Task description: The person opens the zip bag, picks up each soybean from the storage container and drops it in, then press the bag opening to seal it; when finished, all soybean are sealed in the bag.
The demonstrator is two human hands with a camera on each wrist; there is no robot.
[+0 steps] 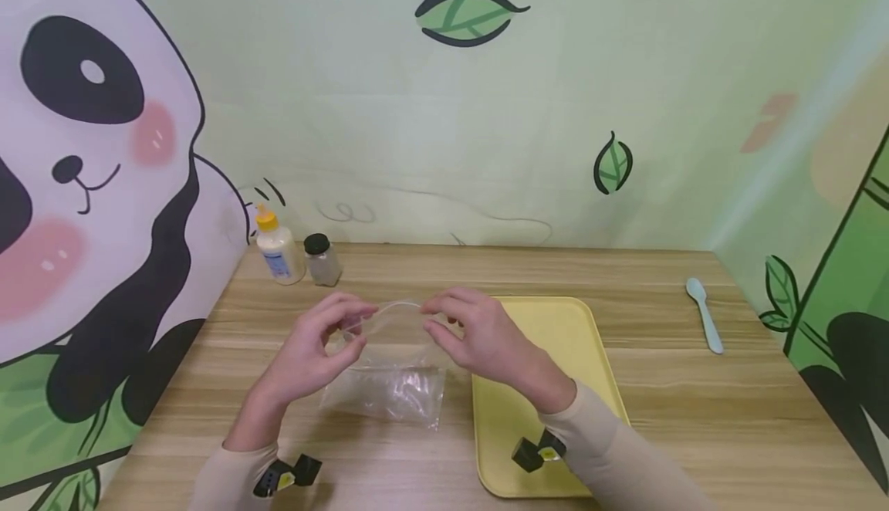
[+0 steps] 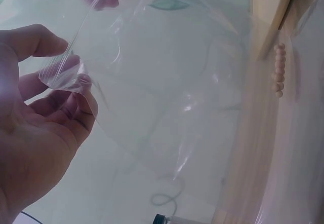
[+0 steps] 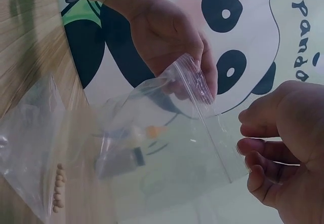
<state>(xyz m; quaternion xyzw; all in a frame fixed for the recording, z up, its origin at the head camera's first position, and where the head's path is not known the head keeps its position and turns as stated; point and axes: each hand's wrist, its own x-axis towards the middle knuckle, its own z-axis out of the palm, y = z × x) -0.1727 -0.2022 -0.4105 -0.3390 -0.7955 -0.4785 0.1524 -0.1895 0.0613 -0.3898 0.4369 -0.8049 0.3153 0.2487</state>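
Observation:
A clear zip-top plastic bag stretches between both hands above the table, its mouth strip uppermost. My left hand holds one end of the strip, with the thumb on one side and the fingers curled round the bag's corner. At the opposite end, my right hand has its curled fingertips on the bag's edge, with the thumb slightly apart from them. Below the hands, a second clear bag lies on the tabletop. A row of small wooden beads sits beside it, hidden in the head view.
A yellow tray lies under my right forearm. At the back left stand a glue bottle with an orange cap and a small black-lidded jar. Over on the right is a pale blue spoon. A printed cloth backdrop rises behind the table.

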